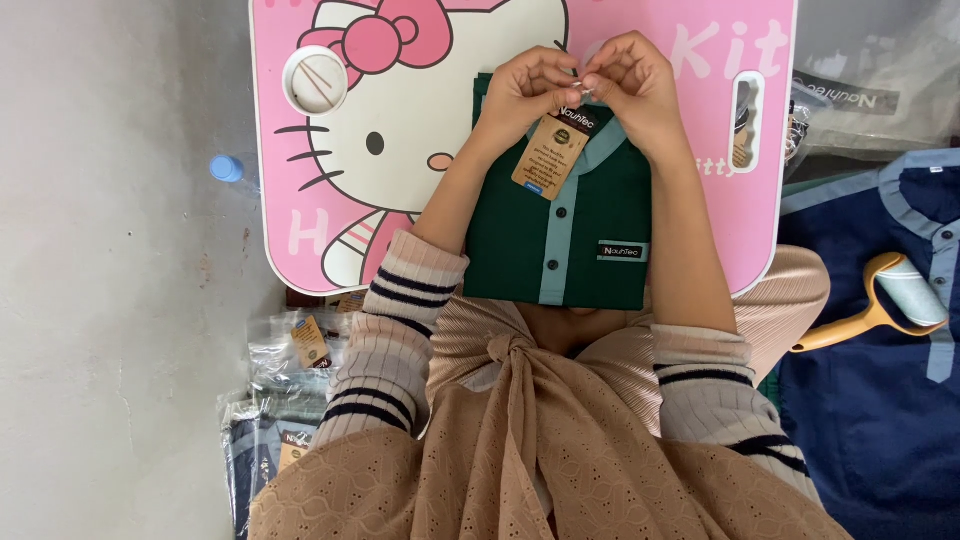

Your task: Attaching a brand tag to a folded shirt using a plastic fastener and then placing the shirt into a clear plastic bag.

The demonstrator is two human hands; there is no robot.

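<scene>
Both hands, left hand [525, 88] and right hand [628, 85], pinch a brown hang tag's [551, 150] string at the folded green shirt's [560, 225] collar.

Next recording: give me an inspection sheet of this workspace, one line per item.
Surface: small pink cartoon-cat table with a round cup hole.
Job's things: folded green shirt on the table; brown hang tag at its collar.
Clutter: lint roller on a navy shirt; bagged shirts on the floor; blue bottle cap.
Hands: left hand and right hand meet at the collar, pinching something small.
Cables: nothing seen.
Surroundings: grey concrete floor.
</scene>
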